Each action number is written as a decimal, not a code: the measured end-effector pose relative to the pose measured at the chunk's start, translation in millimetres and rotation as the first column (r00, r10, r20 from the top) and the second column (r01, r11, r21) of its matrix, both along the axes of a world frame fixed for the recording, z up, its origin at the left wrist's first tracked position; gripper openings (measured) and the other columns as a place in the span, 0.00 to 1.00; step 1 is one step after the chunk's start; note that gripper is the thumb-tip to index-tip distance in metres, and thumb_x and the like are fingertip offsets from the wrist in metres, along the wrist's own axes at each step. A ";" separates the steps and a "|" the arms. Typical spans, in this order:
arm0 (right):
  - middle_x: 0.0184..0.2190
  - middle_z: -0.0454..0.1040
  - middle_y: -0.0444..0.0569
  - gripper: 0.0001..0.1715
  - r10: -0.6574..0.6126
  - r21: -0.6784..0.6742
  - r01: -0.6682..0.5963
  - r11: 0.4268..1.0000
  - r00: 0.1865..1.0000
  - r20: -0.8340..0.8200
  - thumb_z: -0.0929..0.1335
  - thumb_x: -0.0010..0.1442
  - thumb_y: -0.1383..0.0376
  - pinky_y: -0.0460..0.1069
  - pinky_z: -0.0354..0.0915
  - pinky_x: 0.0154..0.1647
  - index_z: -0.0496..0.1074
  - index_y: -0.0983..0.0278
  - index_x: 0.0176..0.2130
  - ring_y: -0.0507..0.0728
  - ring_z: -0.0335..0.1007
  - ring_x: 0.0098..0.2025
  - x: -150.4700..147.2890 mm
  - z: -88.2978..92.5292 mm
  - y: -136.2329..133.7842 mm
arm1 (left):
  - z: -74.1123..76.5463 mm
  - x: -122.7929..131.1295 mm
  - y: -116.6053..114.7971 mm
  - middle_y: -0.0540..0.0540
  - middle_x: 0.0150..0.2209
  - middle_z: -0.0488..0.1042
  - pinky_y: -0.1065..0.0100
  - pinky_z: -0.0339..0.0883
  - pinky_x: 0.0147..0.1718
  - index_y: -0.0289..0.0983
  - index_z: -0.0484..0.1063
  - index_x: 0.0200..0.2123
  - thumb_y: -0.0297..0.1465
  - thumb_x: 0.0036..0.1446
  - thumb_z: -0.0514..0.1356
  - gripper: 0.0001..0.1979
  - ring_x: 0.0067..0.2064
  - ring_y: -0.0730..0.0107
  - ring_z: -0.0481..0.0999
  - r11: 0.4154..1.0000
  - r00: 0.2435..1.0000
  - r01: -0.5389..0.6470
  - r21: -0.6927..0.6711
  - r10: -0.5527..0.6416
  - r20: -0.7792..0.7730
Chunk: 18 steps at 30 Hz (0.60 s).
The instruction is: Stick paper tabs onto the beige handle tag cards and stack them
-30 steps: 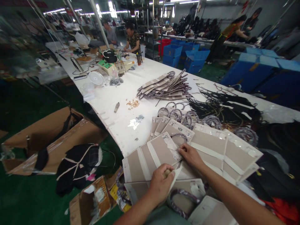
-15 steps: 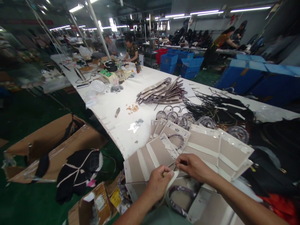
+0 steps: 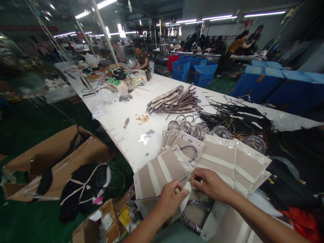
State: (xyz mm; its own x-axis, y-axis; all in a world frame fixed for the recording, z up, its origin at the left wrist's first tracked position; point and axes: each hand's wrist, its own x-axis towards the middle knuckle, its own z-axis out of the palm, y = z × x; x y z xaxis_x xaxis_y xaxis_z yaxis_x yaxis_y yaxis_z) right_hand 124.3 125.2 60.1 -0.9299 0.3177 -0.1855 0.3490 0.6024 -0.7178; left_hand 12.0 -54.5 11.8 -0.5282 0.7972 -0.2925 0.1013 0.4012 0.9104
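My left hand (image 3: 172,198) is closed, thumb and fingers pinching a pale white strip (image 3: 186,199) that looks like the edge of a beige panel. Just to its right, my right hand (image 3: 209,182) has its fingers pressed together by the strip's upper end; what they pinch is too small to make out. Below both hands lies a dark handle loop (image 3: 194,221) in clear wrap. Beige panels with white bands, such as a near-left panel (image 3: 162,168), spread out beyond the hands. More panels (image 3: 219,150) overlap on the right.
Farther along the white table (image 3: 121,135) lie small gold-coloured pieces (image 3: 142,119), a pile of beige handled pieces (image 3: 174,100) and black cords (image 3: 227,116). Cardboard boxes (image 3: 50,162) stand on the floor at left. Blue bins (image 3: 204,74) and several people are in the background.
My fingertips have drawn slightly apart, and more of the white strip shows between them. The left hand still pinches it. In the background, a person at right stands more upright.
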 end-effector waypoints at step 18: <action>0.35 0.78 0.49 0.05 0.388 0.412 -0.422 0.807 0.906 0.167 0.68 0.61 0.64 0.55 0.52 0.46 0.77 0.60 0.35 0.59 0.71 0.42 -27.2 14.4 -11.5 | -2.6 2.3 6.8 0.50 0.30 0.77 0.69 0.62 0.34 0.37 0.75 0.32 0.27 0.51 0.63 0.04 0.35 0.65 0.74 0.995 0.997 -0.082 0.060 0.082 -0.004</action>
